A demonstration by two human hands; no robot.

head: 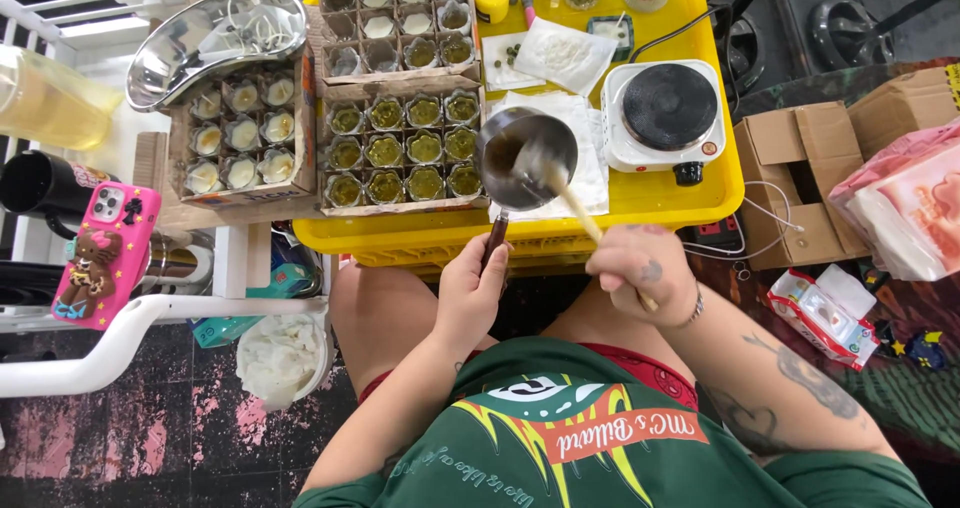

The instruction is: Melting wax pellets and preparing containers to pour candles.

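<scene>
While fingers curl tight round the dark handle, left hand (470,293) holds a small metal saucepan (526,157) just above its knuckles. Right hand (645,268), fist closed, grips a wooden stick (572,205) whose far tip sits inside the pan. Beyond the left fingers: cardboard tray of green-filled cups (404,148) on a yellow crate (640,200). Beyond the right fingers: white electric hotplate (664,113). Far left: pink phone (105,253).

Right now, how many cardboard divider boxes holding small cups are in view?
3: one at the left beneath the metal bowl, one in the middle beside the small pot, one behind it. More may be hidden.
</scene>
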